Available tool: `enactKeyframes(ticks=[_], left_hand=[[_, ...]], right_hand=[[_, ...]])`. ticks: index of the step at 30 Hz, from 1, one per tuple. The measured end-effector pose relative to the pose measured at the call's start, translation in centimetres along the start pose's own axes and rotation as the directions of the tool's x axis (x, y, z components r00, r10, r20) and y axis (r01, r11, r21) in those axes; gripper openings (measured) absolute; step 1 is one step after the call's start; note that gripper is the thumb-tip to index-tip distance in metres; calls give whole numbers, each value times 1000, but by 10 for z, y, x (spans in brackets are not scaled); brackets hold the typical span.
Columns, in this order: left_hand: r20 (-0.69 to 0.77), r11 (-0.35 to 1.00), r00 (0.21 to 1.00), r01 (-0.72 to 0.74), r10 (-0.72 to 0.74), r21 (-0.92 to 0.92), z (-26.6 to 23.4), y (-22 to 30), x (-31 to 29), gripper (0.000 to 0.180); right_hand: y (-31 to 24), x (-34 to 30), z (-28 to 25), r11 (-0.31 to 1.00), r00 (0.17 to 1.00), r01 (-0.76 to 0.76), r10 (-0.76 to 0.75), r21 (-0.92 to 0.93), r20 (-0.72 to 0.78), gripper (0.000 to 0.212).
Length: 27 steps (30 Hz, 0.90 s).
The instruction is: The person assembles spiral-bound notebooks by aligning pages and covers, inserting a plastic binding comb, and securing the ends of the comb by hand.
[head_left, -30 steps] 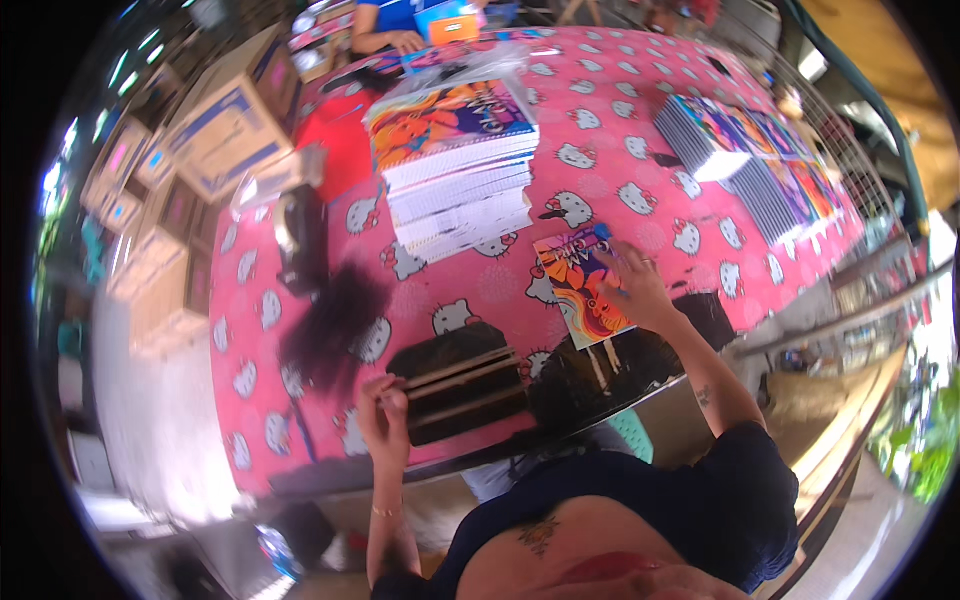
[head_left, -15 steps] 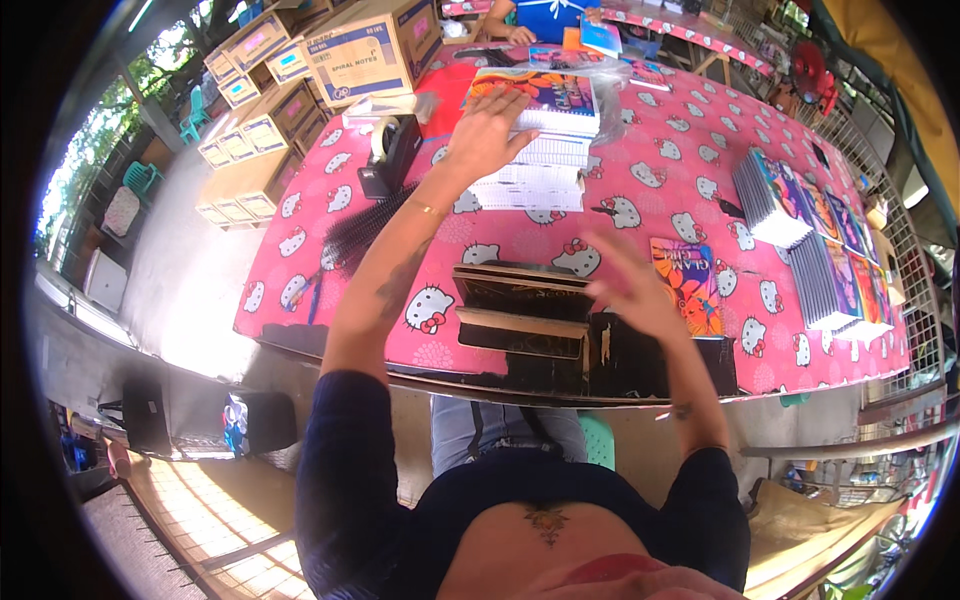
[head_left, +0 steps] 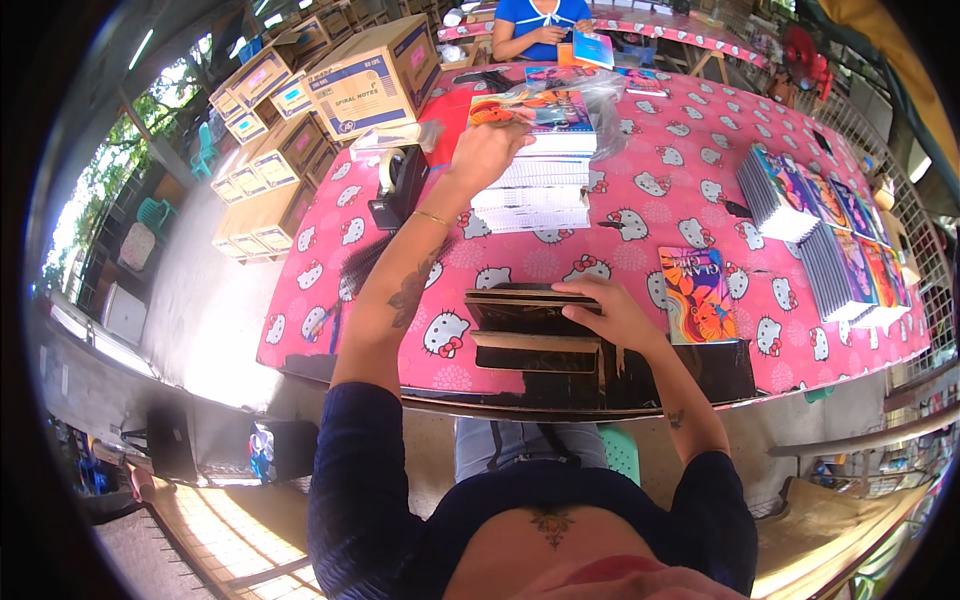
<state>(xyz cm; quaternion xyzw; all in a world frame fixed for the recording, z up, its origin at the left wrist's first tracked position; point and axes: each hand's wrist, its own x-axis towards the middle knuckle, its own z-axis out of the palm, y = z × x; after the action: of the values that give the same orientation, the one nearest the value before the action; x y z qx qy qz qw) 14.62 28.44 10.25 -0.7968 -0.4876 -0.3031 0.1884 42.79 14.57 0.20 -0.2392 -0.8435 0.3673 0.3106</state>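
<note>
A tall stack of paper pads [head_left: 535,196] stands on the table, with a colourful printed cover [head_left: 545,108] on top. My left hand [head_left: 487,155] is at the near left of this stack, fingers bent and closed at the edge of the topmost pad. Near the front edge stands a black slotted stand [head_left: 530,318] made of boards. The thumb and fingers of my right hand [head_left: 615,312] close over the right end of its upper board. Beside that hand lies a bright orange and purple notebook cover [head_left: 698,295], flat on the table.
A tape dispenser [head_left: 397,185] and black spiral coils [head_left: 375,265] lie left of the stack. Finished-looking notebooks [head_left: 835,265] are piled at the right. Cardboard boxes [head_left: 375,85] stand at the back left. Across the table, a person in blue [head_left: 540,30] holds a blue booklet [head_left: 592,50].
My right hand has come down from above the table onto the black stand. The left hand, flat on the cover before, has drawn back to the stack's near left edge with bent fingers.
</note>
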Motion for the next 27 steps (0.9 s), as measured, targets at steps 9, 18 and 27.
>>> enactKeyframes(ticks=[9, 18, 27], left_hand=[[196, 971, 967, 192, -163, -142, -20, -22, 20, 29], [-61, 975, 980, 178, -187, -134, -6, -29, 23, 20], [-331, 970, 912, -240, 242, 48, -122, 84, -17, 7]], right_hand=[[8, 26, -25, 965, 991, -115, 128, 236, -40, 35], [55, 129, -74, 983, 747, -85, 171, 162, -643, 57], [-28, 27, -50, 928, 873, 165, 20, 334, -487, 59]])
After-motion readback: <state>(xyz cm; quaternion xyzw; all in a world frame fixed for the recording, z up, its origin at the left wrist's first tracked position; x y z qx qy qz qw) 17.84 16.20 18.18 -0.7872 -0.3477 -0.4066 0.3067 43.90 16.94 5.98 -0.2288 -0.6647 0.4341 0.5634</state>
